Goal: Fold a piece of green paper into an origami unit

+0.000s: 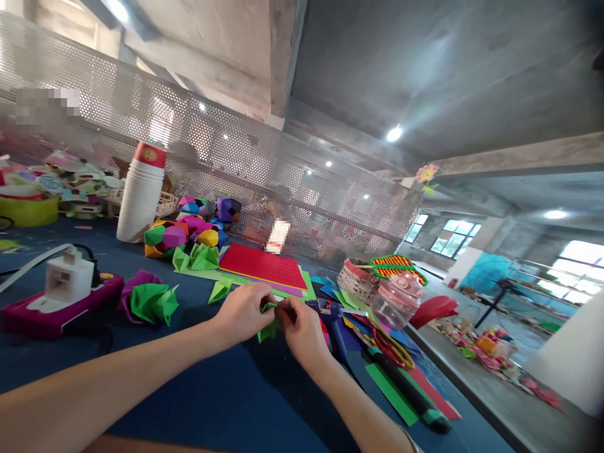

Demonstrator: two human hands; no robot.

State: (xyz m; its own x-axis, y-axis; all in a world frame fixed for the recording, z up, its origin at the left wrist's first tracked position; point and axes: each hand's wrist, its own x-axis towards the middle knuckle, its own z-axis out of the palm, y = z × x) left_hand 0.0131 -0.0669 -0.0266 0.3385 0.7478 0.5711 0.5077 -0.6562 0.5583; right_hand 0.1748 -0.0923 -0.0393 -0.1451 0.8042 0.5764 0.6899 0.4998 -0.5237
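Observation:
Over the blue table, my left hand (246,314) pinches a small folded green paper piece (268,328). My right hand (302,327) has its fingers closed at the same piece from the other side, so both hands hold it between them. Parts of the paper are hidden behind the fingers. Just beyond lies another folded green piece (220,290). A blue glue gun (326,307) rests right of my right hand. To the left sits a green and purple folded paper form (150,298).
A stack of paper cups (140,194) stands at the back left, near a purple power strip (61,308). Red paper sheets (262,267) and colourful paper balls (189,231) lie behind my hands. On the right are a black-handled cutter (408,387) and a pink-lidded jar (397,301).

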